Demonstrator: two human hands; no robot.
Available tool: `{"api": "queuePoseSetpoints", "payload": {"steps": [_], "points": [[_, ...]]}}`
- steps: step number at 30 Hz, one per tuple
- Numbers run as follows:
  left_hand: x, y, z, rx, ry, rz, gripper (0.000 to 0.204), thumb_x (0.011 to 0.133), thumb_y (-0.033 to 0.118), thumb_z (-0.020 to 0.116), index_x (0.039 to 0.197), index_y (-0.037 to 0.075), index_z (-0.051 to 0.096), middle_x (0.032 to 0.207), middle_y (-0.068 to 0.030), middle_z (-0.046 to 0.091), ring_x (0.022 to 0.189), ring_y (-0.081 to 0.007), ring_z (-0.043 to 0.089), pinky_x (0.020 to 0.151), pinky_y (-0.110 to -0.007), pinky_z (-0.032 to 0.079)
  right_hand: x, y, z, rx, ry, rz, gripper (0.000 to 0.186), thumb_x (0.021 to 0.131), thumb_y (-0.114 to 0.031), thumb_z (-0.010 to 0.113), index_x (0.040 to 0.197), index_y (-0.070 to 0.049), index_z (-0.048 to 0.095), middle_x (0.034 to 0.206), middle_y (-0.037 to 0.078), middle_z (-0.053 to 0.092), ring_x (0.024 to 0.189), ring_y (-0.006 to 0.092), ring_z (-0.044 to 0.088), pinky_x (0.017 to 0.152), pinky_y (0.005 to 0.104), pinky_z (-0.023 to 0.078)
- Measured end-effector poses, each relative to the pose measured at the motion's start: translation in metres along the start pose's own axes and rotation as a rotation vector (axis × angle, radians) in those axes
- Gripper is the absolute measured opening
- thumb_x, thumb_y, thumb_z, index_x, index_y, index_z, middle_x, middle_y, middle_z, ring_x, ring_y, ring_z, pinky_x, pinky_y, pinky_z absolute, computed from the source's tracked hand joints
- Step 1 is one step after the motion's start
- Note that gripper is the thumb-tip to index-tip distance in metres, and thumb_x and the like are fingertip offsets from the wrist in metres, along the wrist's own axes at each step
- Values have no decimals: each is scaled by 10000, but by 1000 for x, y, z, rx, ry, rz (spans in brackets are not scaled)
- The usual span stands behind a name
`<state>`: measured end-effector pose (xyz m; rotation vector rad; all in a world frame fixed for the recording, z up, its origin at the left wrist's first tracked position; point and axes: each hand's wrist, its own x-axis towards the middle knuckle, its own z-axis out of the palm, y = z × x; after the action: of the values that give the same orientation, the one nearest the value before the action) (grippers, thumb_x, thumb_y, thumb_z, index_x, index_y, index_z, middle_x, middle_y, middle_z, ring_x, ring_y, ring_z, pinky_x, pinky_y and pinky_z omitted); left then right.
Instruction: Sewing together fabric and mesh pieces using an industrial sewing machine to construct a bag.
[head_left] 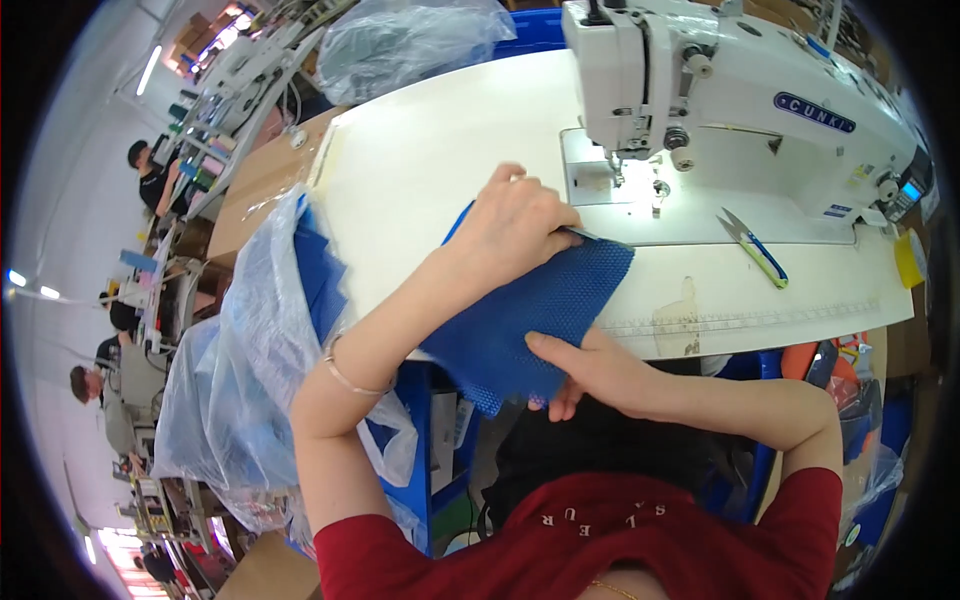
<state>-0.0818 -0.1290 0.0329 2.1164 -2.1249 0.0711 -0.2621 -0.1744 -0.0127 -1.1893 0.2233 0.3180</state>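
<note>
A piece of blue perforated fabric point(515, 320) is held over the front of the white sewing table point(430, 130). My left hand point(515, 220) is closed on its upper edge, just left of the sewing machine's needle area point(625, 175), with some fingertips hidden behind the cloth. Lower down, my right hand point(570, 370) grips the same fabric, thumb on top and fingers curled underneath. A pair of scissors with blue-and-yellow handles point(762, 260) lies right of the fabric. The white sewing machine point(735, 90) stands at the back right.
Clear bags with blue pieces point(240, 370) hang at the table's left edge, beside cardboard point(250, 210). Another bag point(410, 55) lies behind the table. A yellow tape roll point(910, 255) sits at the right edge. Co-workers point(150, 180) are at other stations on the left.
</note>
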Motion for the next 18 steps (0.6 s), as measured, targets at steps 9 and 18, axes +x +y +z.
{"api": "queuePoseSetpoints", "payload": {"steps": [9,18], "points": [[25,-35,37,-656,-25,-50,235,719,132,764,938,61,716,885,-65,697,865,-224,629,923,-348,429,-28,-21,-107,-1212,456,-646,203,839,-185,645,1024,-103,661,811,57,657,604,194,629,517,277,508],[49,-36,31,-926,-158,12,306,696,122,756,993,56,717,917,-89,700,864,-218,631,826,-328,481,18,-34,-146,-1337,184,-1019,379,724,-112,752,1089,-166,664,893,1,644,719,156,654,560,255,533]]}}
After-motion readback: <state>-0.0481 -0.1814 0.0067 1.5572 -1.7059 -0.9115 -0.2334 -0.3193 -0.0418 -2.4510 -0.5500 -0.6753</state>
